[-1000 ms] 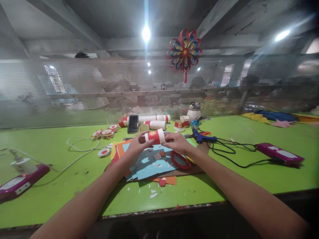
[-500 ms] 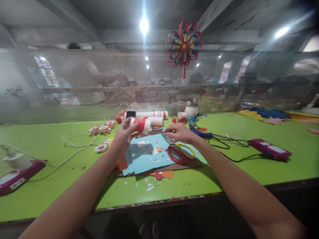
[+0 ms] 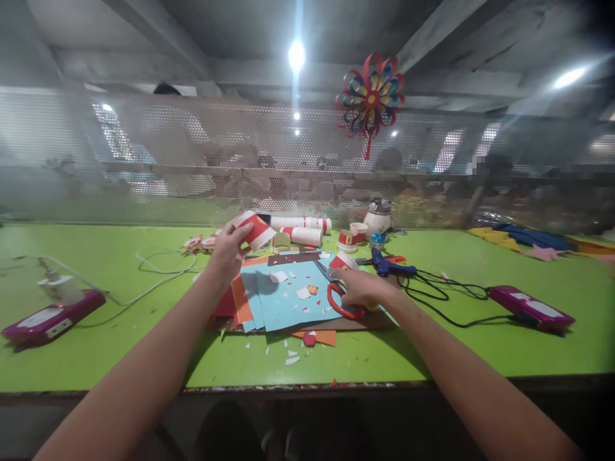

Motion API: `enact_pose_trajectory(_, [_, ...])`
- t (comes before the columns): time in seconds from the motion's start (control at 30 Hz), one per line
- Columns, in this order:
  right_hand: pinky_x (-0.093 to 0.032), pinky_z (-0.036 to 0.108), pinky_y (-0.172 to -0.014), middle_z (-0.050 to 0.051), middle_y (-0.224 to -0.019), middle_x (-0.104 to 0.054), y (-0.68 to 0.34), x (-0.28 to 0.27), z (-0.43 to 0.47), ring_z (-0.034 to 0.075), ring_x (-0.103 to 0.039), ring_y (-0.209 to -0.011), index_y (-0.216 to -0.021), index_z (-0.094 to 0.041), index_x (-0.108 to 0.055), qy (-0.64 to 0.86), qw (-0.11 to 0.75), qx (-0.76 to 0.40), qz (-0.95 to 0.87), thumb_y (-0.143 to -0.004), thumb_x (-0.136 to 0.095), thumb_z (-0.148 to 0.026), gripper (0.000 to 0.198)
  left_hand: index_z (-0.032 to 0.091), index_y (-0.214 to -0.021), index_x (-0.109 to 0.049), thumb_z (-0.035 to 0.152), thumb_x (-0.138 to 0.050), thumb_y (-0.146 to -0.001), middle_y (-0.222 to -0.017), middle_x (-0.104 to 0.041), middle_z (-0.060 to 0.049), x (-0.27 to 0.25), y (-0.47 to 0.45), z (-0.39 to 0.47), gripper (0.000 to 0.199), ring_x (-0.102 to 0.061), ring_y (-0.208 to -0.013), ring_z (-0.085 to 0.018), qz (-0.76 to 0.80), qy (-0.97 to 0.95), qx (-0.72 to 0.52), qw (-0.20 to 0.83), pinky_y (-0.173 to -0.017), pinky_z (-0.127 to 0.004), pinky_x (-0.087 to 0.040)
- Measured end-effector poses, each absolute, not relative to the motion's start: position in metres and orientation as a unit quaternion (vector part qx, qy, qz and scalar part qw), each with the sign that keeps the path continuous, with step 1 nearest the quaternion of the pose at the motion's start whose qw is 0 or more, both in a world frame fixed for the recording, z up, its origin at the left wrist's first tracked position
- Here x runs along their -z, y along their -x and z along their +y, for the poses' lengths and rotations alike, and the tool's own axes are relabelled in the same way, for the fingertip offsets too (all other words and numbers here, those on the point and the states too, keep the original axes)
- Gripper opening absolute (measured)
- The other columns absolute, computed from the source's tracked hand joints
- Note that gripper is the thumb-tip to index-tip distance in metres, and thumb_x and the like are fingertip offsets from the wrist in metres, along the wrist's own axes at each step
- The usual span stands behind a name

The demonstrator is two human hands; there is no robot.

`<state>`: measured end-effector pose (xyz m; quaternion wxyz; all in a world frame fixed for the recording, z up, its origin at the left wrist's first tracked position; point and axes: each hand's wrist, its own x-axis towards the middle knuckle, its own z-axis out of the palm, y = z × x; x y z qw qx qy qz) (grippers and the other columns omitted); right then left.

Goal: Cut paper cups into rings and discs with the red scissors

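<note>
A red and white paper cup [image 3: 259,232] is tilted in my left hand [image 3: 229,246], whose fingers and thumb pinch it above the left edge of the blue paper sheets [image 3: 283,307]. My right hand [image 3: 362,288] is lowered over a pair of scissors, its fingers curled at the red scissor handle [image 3: 342,308]. The scissor blades [image 3: 325,271] lie on the blue paper, pointing away to the left; the yellow handle is mostly hidden under the hand. Another red and white cup [image 3: 343,261] lies tipped just beyond my right hand. White and red paper scraps [image 3: 303,294] litter the sheets.
Stacked paper cups [image 3: 307,237] lie behind the sheets. A blue glue gun [image 3: 391,264] and its cord are at the right, near a purple power strip [image 3: 531,307]. Another purple strip [image 3: 55,317] sits left. A white bottle [image 3: 378,216] stands at the back.
My right hand has come down onto the scissor handles. My left hand has lifted and tilted the cup a little. The view has shifted slightly left, and the tipped cup now shows.
</note>
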<state>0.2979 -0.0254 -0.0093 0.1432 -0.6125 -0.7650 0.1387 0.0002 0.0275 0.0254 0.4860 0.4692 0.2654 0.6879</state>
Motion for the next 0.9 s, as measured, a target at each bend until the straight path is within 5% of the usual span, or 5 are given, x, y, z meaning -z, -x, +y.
enact_pose_trajectory(0.17, [-0.045, 0.028, -0.061, 0.010, -0.096, -0.069, -0.312, 0.002, -0.022, 0.024, -0.062, -0.083, -0.106, -0.017, -0.065, 0.598, 0.220, -0.218, -0.739, -0.059, -0.066, -0.019, 0.048, 0.015, -0.093, -0.065, 0.032, -0.078, -0.062, -0.093, -0.066, -0.007, -0.016, -0.008, 0.028, 0.037, -0.060, -0.079, -0.017, 0.269, -0.480, -0.651, 0.523, -0.064, -0.028, -0.050])
enact_pose_trajectory(0.37, [-0.041, 0.026, -0.045, -0.004, -0.058, -0.051, -0.317, -0.010, -0.030, 0.011, -0.044, -0.045, -0.116, -0.015, -0.057, 0.523, 0.298, -0.406, -0.687, -0.069, -0.062, -0.033, 0.051, 0.014, -0.092, -0.066, 0.033, -0.080, -0.062, -0.093, -0.068, -0.009, -0.011, -0.005, 0.034, 0.039, -0.063, -0.079, -0.021, 0.249, -0.467, -0.650, 0.546, -0.068, -0.035, -0.052])
enact_pose_trajectory(0.67, [-0.055, 0.038, -0.068, -0.006, -0.061, -0.051, -0.293, -0.008, -0.052, 0.014, -0.055, -0.057, -0.108, -0.022, -0.056, 0.376, 0.356, -0.564, -0.643, -0.071, -0.071, -0.028, 0.041, 0.014, -0.093, -0.067, 0.033, -0.079, -0.066, -0.089, -0.068, -0.008, -0.008, -0.009, 0.036, 0.035, -0.062, -0.078, -0.019, 0.244, -0.442, -0.672, 0.541, -0.069, -0.032, -0.050])
enact_pose_trajectory(0.8, [-0.052, 0.041, -0.086, 0.002, -0.089, -0.064, -0.283, 0.000, -0.056, 0.022, -0.066, -0.087, -0.107, -0.022, -0.059, 0.353, 0.324, -0.534, -0.697, -0.079, -0.068, -0.031, 0.031, 0.014, -0.101, -0.066, 0.033, -0.079, -0.067, -0.095, -0.068, -0.009, -0.006, -0.010, 0.037, 0.042, -0.062, -0.082, -0.018, 0.207, -0.456, -0.675, 0.543, -0.076, -0.034, -0.051])
enact_pose_trajectory(0.9, [-0.051, 0.039, -0.083, 0.004, -0.088, -0.066, -0.277, -0.003, -0.060, 0.022, -0.066, -0.087, -0.108, -0.019, -0.057, 0.366, 0.293, -0.501, -0.727, -0.081, -0.068, -0.039, 0.036, 0.015, -0.106, -0.064, 0.032, -0.079, -0.068, -0.100, -0.067, -0.009, -0.008, -0.010, 0.036, 0.044, -0.062, -0.087, -0.017, 0.179, -0.451, -0.686, 0.542, -0.081, -0.034, -0.050])
